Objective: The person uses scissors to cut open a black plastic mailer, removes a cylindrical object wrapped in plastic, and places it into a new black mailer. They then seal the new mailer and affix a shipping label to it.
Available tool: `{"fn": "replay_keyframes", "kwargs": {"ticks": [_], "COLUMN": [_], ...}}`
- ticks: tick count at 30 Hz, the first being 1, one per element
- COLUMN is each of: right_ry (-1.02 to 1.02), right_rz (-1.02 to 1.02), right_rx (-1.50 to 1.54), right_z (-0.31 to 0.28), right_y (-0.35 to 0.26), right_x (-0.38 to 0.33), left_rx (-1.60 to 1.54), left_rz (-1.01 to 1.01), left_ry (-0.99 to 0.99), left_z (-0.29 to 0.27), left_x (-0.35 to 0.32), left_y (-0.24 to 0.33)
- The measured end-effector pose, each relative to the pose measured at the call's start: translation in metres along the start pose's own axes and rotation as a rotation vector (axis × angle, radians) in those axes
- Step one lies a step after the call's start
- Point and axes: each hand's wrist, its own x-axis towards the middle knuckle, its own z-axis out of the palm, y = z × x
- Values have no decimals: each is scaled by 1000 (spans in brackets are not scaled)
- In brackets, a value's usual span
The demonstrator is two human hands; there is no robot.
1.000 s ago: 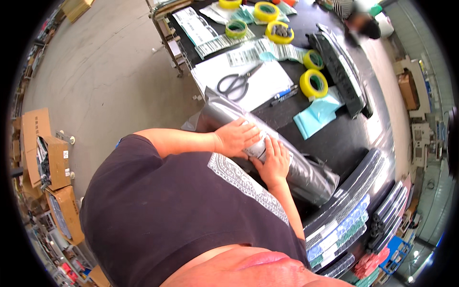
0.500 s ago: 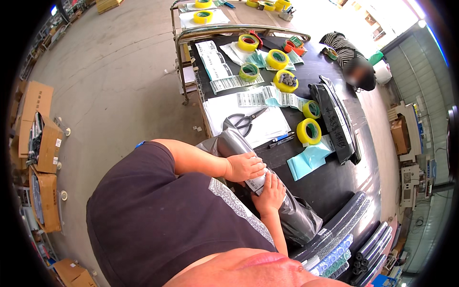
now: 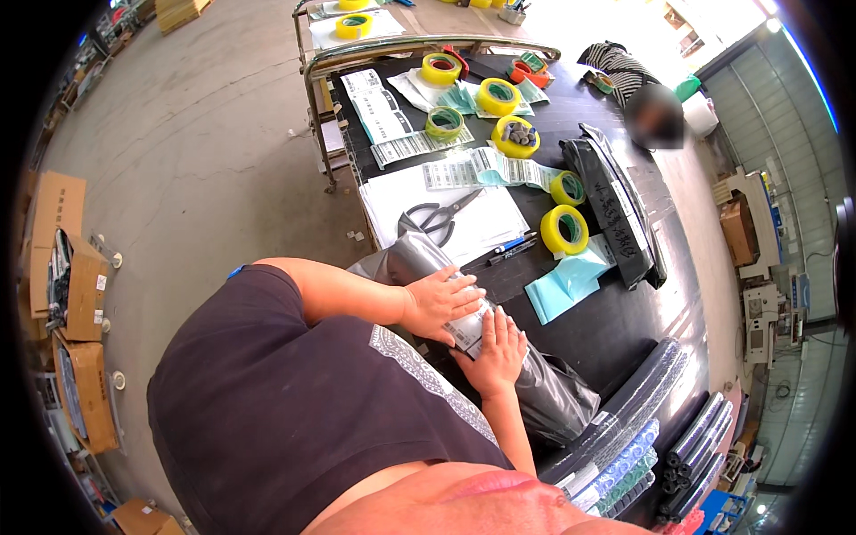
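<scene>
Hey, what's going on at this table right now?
A person presses both hands flat on a white label on a grey plastic mailer bag lying on the black table. The left hand and right hand lie side by side. Scissors, yellow tape rolls and label strips lie beyond.

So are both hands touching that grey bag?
Touching. The head view shows the left hand and right hand pressed flat on the grey bag, over its white label.

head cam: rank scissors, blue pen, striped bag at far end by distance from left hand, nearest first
From the left hand, on the grey package:
1. Blue pen, just beyond it, right of the scissors.
2. Scissors, on the white sheet, farther up.
3. Striped bag, far end, right.
</scene>
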Motion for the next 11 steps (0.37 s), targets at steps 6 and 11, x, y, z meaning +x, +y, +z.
{"fn": "replay_keyframes", "kwargs": {"ticks": [6, 11], "right_ry": [177, 374], "right_rz": [55, 233], "right_rx": [393, 374], "right_z": [14, 25], "right_y": [31, 22], "right_x": [3, 33], "left_rx": [-33, -59], "left_rz": [-9, -260], "left_ry": [53, 23], "left_z": [-37, -86], "left_x": [15, 120], "left_y": [-93, -352]}}
